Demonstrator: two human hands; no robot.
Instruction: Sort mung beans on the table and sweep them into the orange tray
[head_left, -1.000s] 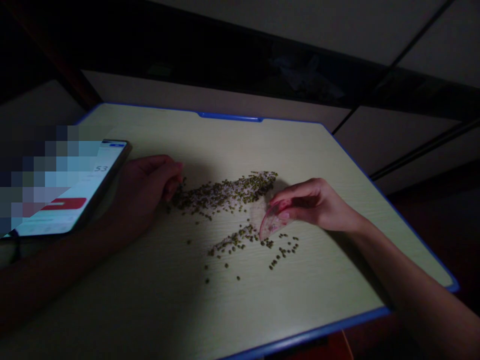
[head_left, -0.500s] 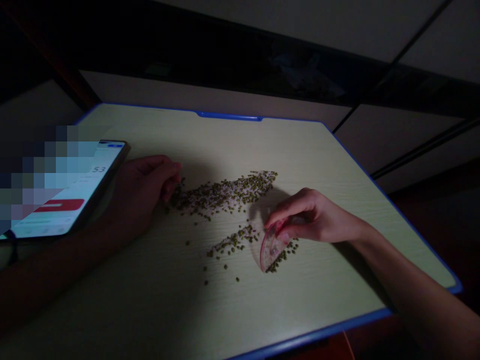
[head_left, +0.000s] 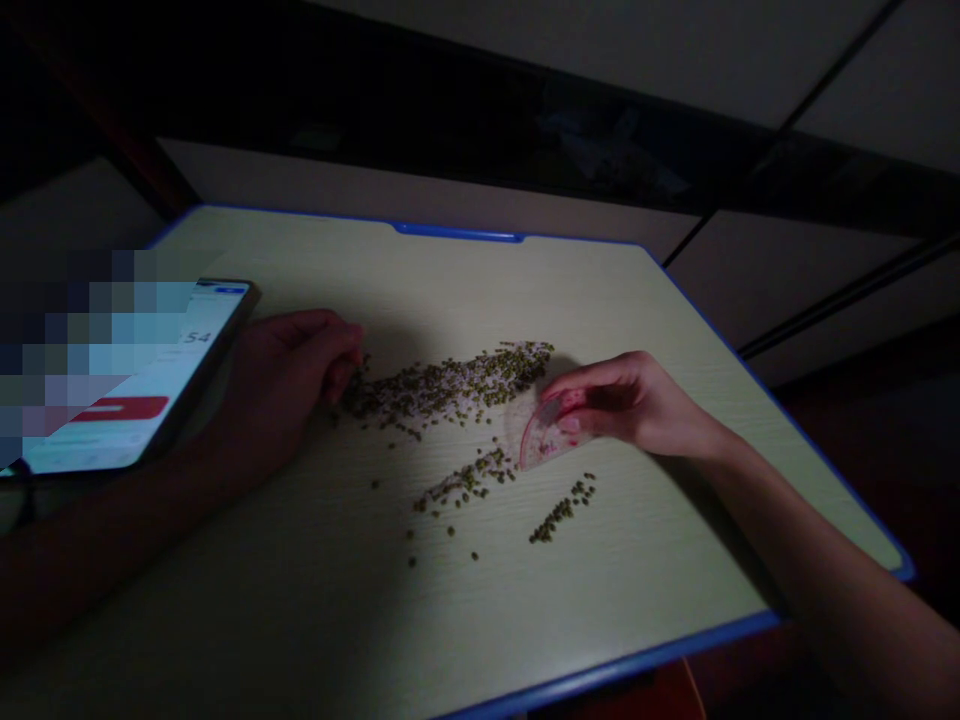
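Observation:
My right hand pinches a clear protractor with pink markings, its curved edge pointing left over the table. Just beyond it lies a long pile of green mung beans mixed with small pale grains. Nearer to me is a short band of mixed beans and grains. A separate row of green beans lies below the protractor. My left hand rests in shadow at the pile's left end, fingers curled; what they hold, if anything, is hidden.
A lit phone or tablet, partly pixelated, lies left of my left forearm. The pale table has a blue rim. A few stray beans are scattered near the middle. Dark-fronted furniture stands behind the table.
My right hand has moved the protractor away from me, off the row of green beans, which now lies uncovered. My left hand has stayed in place.

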